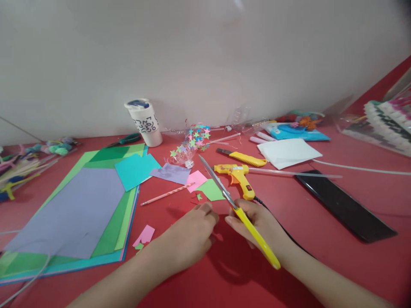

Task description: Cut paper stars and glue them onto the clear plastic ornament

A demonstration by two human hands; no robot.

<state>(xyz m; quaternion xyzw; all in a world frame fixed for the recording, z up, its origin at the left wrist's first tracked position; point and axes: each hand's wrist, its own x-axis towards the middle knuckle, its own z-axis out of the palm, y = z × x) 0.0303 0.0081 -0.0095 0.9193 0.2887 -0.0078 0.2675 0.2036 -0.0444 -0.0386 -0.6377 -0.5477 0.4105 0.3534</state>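
My right hand (253,218) is closed around a pair of scissors (253,235) with yellow handles. Their blades point up and away to the left, above the table. Close beside it, my left hand (194,231) has its fingers curled in; whatever they may hold is hidden. Just beyond the hands lie a green paper piece (211,189), a pink paper piece (196,179) and a tiny green star (199,196). A pink pencil (167,195) rests left of these. Small pink scraps (147,234) lie by my left wrist.
A yellow glue gun (239,175) and a yellow cutter (245,158) lie ahead. Coloured sheets (73,209) cover the left side. A white tumbler (146,124) stands near the wall beside a clump of paper stars (197,137). A black phone-like slab (345,205) lies right.
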